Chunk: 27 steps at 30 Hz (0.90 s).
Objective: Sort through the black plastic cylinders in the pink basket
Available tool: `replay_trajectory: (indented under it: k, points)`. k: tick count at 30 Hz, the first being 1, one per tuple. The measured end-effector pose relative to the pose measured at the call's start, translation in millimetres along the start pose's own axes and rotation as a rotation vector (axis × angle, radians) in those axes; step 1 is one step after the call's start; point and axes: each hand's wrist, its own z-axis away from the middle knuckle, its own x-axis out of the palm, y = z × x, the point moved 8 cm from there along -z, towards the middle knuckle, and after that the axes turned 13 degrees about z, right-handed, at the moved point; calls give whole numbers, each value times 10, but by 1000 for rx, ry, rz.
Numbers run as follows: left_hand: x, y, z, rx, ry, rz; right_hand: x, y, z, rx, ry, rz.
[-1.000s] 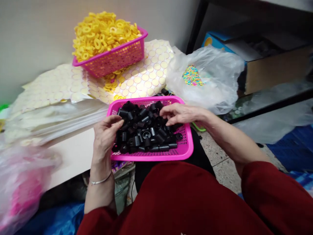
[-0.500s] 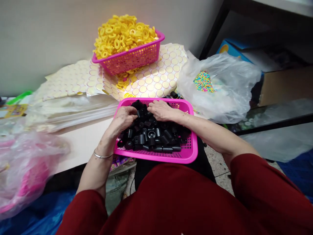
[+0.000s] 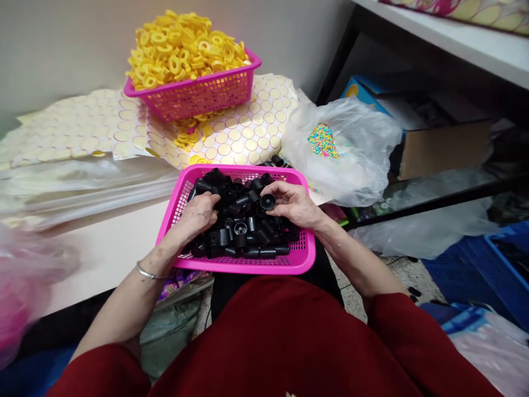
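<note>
A pink basket rests on my lap, filled with several small black plastic cylinders. My right hand sits over the right side of the pile and pinches one black cap between thumb and fingers, its hollow end facing me. My left hand lies curled on the left side of the pile, fingers closed among the black pieces. A thin bracelet circles my left wrist.
A second pink basket heaped with yellow rings stands at the back on sheets of round stickers. A clear bag holding tiny pastel beads lies to the right. Behind it are a cardboard box and a shelf; a blue crate sits lower right.
My right hand has lifted a black cap out of the pile and drawn back to the right. My left hand has slid down to the left side of the basket.
</note>
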Motion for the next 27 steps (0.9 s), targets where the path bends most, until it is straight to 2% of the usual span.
replay_trajectory:
  k: [3, 7, 10, 13, 15, 17, 21, 22, 24, 27]
  points:
    - [-138, -55, 12, -62, 78, 131, 25, 4, 35, -8, 19, -12]
    - [-306, -145, 172, -282, 223, 681, 44, 38, 57, -7, 16, -33]
    - [-239, -70, 276, -370, 183, 1050, 83, 17, 62, -36, -2, -1]
    - [-164, 5, 319, -392, 139, 1182, 149, -50, 67, -85, -54, 106]
    - [-166, 9, 336, -374, 137, 1134, 194, -90, 79, -108, -120, 206]
    - [-183, -19, 370, -368, 80, 978, 233, -126, 109, -136, -218, 343]
    - [-266, -56, 444, -264, -190, 590, 317, -136, 235, -173, -501, 677]
    - [-316, -72, 441, -225, -220, 505, 338, -123, 273, -169, -578, 744]
    - [-453, -140, 369, -184, -173, 337, 375, -92, 337, -148, -711, 853]
    - [-639, -200, 120, -113, 40, 98, 389, -81, 348, -117, -790, 973]
